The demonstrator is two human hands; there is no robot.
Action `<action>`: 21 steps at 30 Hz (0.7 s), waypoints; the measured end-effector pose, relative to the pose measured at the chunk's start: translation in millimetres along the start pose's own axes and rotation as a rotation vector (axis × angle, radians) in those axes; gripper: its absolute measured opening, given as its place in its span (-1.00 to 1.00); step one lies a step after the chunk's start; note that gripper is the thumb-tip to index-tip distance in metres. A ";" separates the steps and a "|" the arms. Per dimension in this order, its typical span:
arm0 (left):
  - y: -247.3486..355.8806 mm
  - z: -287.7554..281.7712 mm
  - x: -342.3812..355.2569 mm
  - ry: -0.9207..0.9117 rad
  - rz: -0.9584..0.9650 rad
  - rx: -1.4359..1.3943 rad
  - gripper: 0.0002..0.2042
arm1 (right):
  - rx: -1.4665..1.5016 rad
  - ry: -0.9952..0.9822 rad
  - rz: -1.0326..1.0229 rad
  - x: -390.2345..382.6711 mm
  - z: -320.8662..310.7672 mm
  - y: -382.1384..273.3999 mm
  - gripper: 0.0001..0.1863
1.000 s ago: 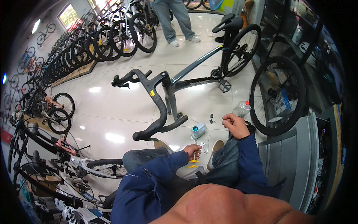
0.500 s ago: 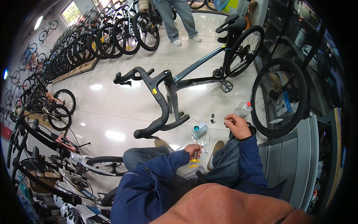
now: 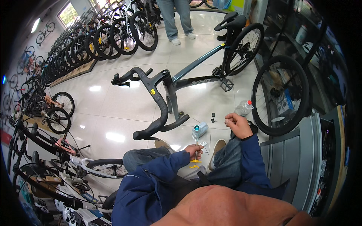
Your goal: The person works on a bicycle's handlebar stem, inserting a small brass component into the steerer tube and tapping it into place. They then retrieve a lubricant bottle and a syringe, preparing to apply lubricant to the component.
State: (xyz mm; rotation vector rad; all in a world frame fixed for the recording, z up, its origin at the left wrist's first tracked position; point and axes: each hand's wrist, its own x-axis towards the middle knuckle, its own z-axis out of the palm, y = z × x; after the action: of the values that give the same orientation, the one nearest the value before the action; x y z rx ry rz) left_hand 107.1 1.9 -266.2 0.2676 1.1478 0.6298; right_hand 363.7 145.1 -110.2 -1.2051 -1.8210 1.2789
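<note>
My left hand point(image 3: 192, 150) is closed around a thin clear syringe with yellow ends point(image 3: 195, 161), held low between my knees. The syringe's far end points at the open mouth of a pale blue bottle point(image 3: 201, 130), which stands tilted on the floor or appears so; whether they touch is unclear. My right hand point(image 3: 239, 125) is raised over my right knee, thumb and fingers pinched together; anything between them is too small to make out. Beyond my feet stands a dark road bike point(image 3: 196, 69) with drop handlebars point(image 3: 163, 109) and no front wheel fitted.
A clear bottle with a red cap point(image 3: 243, 109) stands past my right hand. Small black parts point(image 3: 213, 118) lie on the tiles. A loose wheel point(image 3: 279, 96) leans at the right beside a grey cabinet point(image 3: 286, 158). Rows of bikes point(image 3: 124, 37) and a standing person point(image 3: 175, 19) are farther off.
The view has shifted slightly. My left hand keeps hold of the syringe, and my right hand stays raised with its fingers pinched.
</note>
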 end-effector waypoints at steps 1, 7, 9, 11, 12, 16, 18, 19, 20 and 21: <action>-0.9 -0.6 0.7 0.006 -0.006 -0.006 -0.64 | -0.033 0.006 -0.008 -0.1 -0.3 0.0 -0.74; -1.7 -1.2 1.7 -0.011 -0.003 0.003 -0.62 | -0.038 -0.028 -0.010 -0.3 -1.9 -1.0 -0.75; -1.0 -0.5 0.9 -0.006 -0.010 0.002 -0.63 | -0.013 -0.031 0.007 -0.5 -1.8 -1.8 -0.75; -0.9 0.1 -0.6 0.000 -0.016 0.000 -0.64 | -0.048 -0.027 0.007 -0.7 -1.9 -2.9 -0.75; -0.6 0.2 -1.2 0.001 -0.016 0.000 -0.64 | -0.028 -0.030 0.013 -0.7 -1.9 -3.5 -0.75; -0.6 0.5 -1.1 0.000 -0.016 0.003 -0.65 | -0.037 -0.025 0.005 -0.9 -1.3 -5.0 -0.75; -1.4 0.1 0.0 0.002 -0.018 0.005 -0.66 | -0.016 -0.029 0.012 -0.8 -1.8 -5.1 -0.75; -1.7 -0.3 0.8 0.004 -0.019 0.006 -0.66 | -0.038 -0.025 0.009 -0.7 -1.8 -5.1 -0.75; -2.2 -0.6 1.7 0.002 -0.018 0.001 -0.66 | -0.039 -0.024 0.014 -0.7 -1.8 -4.9 -0.75; -2.9 -0.9 2.7 0.001 -0.018 -0.003 -0.66 | -0.015 -0.028 0.021 -0.7 -1.8 -4.6 -0.75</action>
State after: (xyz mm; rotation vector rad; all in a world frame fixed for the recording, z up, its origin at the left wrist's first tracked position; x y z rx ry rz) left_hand 107.9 1.1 -270.1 0.2538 1.1488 0.6159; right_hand 363.9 144.5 -105.2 -1.2234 -1.8450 1.3020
